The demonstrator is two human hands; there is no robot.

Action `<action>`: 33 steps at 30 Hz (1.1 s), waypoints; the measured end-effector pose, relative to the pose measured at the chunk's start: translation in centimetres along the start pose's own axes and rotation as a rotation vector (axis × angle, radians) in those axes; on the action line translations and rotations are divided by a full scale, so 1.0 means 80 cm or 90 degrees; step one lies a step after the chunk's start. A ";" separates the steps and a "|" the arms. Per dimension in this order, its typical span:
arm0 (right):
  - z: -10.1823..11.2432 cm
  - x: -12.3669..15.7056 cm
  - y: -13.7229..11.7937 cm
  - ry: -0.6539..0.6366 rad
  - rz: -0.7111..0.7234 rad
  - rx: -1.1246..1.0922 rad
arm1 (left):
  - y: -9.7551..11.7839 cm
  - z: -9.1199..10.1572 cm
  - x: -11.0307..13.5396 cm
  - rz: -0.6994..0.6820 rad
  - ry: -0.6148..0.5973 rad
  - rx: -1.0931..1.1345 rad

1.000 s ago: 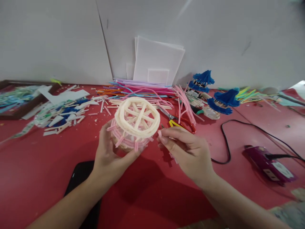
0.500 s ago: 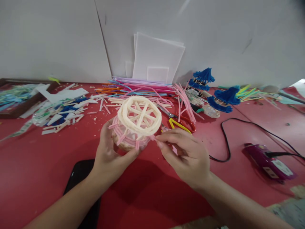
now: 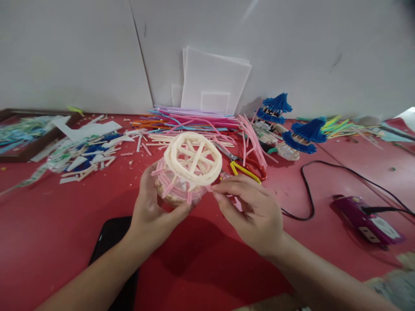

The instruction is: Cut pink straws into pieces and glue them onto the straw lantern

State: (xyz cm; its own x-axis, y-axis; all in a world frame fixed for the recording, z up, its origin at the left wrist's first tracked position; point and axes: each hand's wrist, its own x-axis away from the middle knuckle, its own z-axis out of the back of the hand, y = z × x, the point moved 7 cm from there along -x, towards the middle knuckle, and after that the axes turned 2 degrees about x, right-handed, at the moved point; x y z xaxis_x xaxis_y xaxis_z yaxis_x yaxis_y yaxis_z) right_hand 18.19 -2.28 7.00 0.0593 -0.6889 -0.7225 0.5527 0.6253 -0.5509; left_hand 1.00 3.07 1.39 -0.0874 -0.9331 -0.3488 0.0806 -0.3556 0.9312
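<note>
Cupping straw basket (image 3: 189,170) from below, left hand (image 3: 154,211) clasped round it; right hand (image 3: 256,211) fingertips pinching its pink edge

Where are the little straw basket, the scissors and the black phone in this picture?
straw basket (image 3: 193,160), head view, on the spokes inside its cream top ring.
scissors (image 3: 241,169), head view, on the yellow handle.
black phone (image 3: 108,236), head view, on its dark face near the top corner.
</note>
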 end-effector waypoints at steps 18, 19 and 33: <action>-0.001 -0.001 -0.001 -0.007 -0.001 -0.010 | 0.001 -0.002 0.001 0.036 0.006 0.027; -0.001 -0.001 -0.001 -0.007 0.001 -0.009 | 0.001 -0.001 0.002 0.034 0.008 0.025; -0.003 0.000 -0.003 -0.026 0.016 -0.006 | 0.001 -0.001 0.001 0.025 0.012 -0.003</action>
State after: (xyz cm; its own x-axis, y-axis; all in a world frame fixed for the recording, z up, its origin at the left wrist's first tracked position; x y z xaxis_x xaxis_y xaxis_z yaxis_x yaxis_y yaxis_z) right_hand 17.90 -2.30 7.05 0.1063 -0.6870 -0.7188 0.5426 0.6459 -0.5371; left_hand 1.07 2.97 1.42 -0.0646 -0.9474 -0.3135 0.0877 -0.3184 0.9439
